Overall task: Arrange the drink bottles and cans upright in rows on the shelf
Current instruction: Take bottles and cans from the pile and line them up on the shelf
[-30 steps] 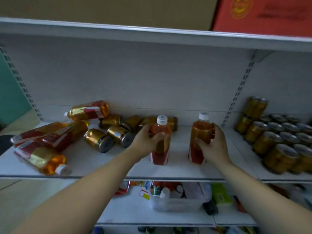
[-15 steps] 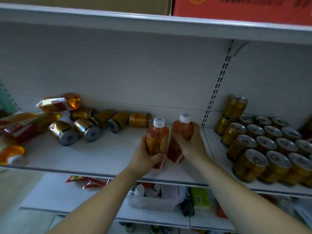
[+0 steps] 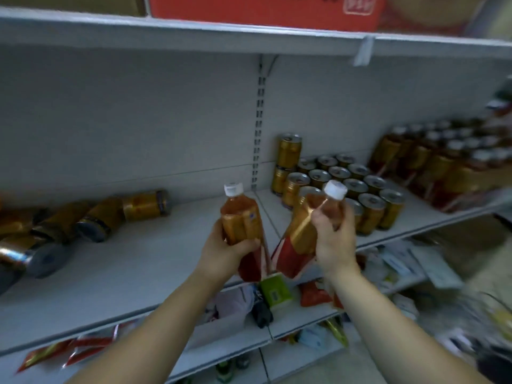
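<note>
My left hand (image 3: 225, 249) grips an amber tea bottle (image 3: 242, 221) with a white cap and red-gold label, held clear of the shelf (image 3: 144, 261). My right hand (image 3: 332, 239) grips a second, like bottle (image 3: 307, 231), tilted right. Both bottles hang over the shelf's front edge. Several gold cans (image 3: 97, 220) lie on their sides at the left. To the right of the upright post, gold cans (image 3: 357, 189) stand in rows, with one stacked pair at the back (image 3: 288, 162). Further right stand rows of bottles (image 3: 440, 162).
An upper shelf (image 3: 249, 34) carries a red carton (image 3: 266, 6) overhead. A slotted upright post (image 3: 260, 120) divides the back wall. The lower shelf (image 3: 279, 320) holds packets, a clear bin and a green box.
Both bottles have come up off the shelf and moved right with my hands. The view has swung right, so the standing cans and bottle rows show more and the lying bottles have left the view.
</note>
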`<state>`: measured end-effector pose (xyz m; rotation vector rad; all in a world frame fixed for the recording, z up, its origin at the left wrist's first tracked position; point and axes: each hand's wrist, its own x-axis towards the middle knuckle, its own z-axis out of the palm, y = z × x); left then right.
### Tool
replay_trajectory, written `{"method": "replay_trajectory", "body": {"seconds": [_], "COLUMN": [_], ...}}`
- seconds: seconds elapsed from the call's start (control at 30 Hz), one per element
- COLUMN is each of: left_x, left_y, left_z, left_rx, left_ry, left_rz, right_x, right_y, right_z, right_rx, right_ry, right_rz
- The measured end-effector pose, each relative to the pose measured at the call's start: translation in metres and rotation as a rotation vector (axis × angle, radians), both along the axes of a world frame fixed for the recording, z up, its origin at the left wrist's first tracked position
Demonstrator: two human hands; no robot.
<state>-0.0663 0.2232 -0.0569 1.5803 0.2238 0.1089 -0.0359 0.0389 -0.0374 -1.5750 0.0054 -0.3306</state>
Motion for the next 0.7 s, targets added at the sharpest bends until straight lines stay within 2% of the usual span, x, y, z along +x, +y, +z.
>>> {"method": "replay_trajectory", "body": {"seconds": [0.17, 0.33, 0.5, 0.7], "left_x": [0.005, 0.013, 0.026, 0.050], "left_y": [-0.076, -0.147, -0.227, -0.333], "left_z": [0.020, 0.034, 0.039, 0.037], "left_rx": [-0.013, -0.015, -0.019, 0.044], "left_ry": [-0.083, -0.118, -0.123, -0.125], "left_rz": [-0.229, -0.425, -0.467, -0.423], "right_x": [-0.022, -0.037, -0.035, -0.013], "right_y": [-0.075, -0.149, -0.234, -0.334], "right_z": [0.030, 0.047, 0.050, 0.052], "right_rx": [0.092, 0.112, 0.042, -0.015], "right_ry": [-0.095, -0.107, -0.101, -0.062], "right_rz": [-0.223, -0.358, -0.426, -0.340]}}
